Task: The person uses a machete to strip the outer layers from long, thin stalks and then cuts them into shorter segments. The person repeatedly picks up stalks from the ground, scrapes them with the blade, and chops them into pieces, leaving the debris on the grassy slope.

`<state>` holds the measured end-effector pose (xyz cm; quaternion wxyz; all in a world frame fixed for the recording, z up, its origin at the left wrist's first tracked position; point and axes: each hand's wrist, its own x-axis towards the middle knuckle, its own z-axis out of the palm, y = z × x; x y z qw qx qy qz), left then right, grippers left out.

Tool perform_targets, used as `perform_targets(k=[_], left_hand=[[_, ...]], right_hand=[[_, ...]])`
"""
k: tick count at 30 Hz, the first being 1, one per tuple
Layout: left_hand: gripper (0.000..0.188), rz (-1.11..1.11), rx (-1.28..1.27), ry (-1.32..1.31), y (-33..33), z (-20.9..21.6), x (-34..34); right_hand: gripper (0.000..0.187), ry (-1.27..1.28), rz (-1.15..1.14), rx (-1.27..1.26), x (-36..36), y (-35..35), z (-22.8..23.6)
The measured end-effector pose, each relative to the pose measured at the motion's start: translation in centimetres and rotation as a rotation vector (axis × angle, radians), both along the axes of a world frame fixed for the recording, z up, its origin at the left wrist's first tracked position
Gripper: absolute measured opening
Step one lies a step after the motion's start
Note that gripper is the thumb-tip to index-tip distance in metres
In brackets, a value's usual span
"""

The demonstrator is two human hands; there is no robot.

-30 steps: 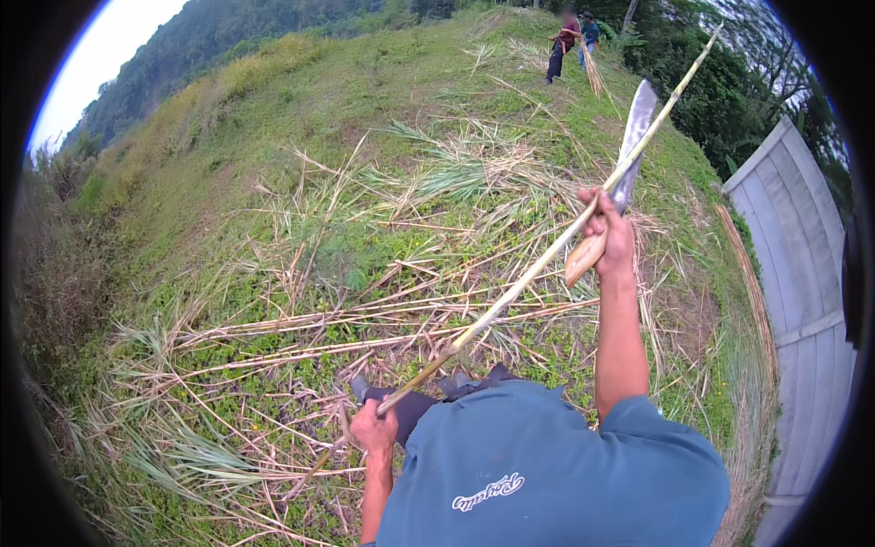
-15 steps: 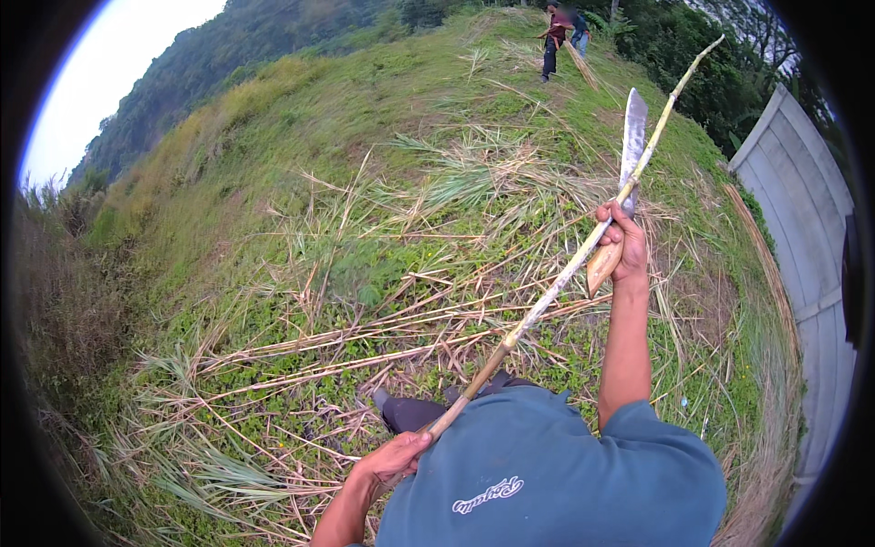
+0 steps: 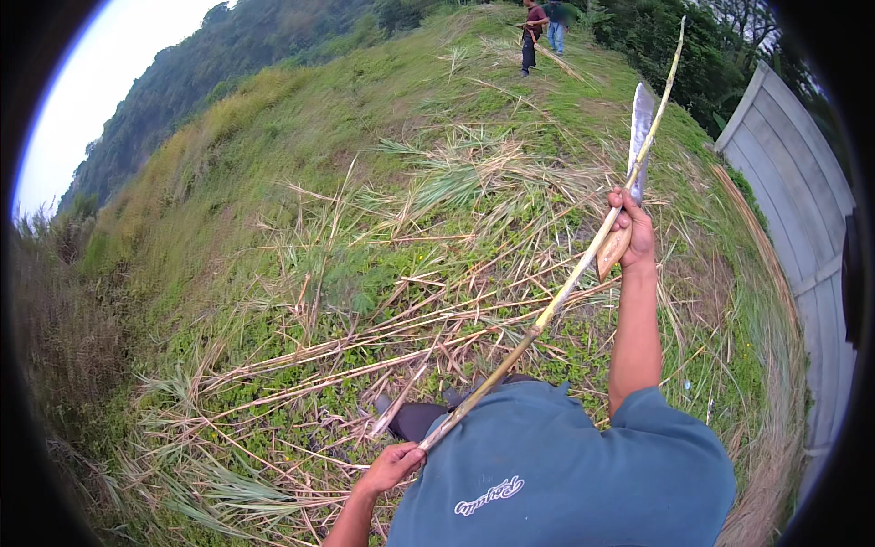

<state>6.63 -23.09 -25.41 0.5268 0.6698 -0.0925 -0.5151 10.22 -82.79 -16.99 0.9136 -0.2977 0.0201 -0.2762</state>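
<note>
Machete (image 3: pixel 641 118): lower blade partly covered by the stalk (image 3: pixel 538 327); upper handle hidden in the right hand (image 3: pixel 633 223).
Stalk: near end covered by the left hand (image 3: pixel 392 466); cannot tell whether it runs past the grip.
Left forearm (image 3: pixel 355 521): cut off by lower edge.
Legs (image 3: pixel 416 421): mostly hidden under the blue shirt (image 3: pixel 565 465), itself cut off below.
Two far people (image 3: pixel 530 41): heads cut off or blurred at upper edge; hand details too small to tell.
Grey panel (image 3: pixel 791 173): right side lost at the lens rim.
Pale speck (image 3: pixel 686 387) in grass: too small to identify.
</note>
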Motion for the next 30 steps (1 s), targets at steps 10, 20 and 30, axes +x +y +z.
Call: perform_targets(k=[10,20,30], left_hand=[[0.023,0.076,0.109,0.040,-0.9,0.5,-0.1],[0.025,0.050,0.169,0.545,-2.5,1.4,2.6],[0.020,0.098,0.089,0.736,-0.8,-0.3,2.8]], right_hand=[[0.019,-0.072,-0.005,0.099,-2.9,-2.4,-2.9],[0.019,-0.122,-0.071,0.125,-5.1,-2.4,-3.3],[0.013,-0.259,0.135,0.021,-4.6,-3.9,-3.6]])
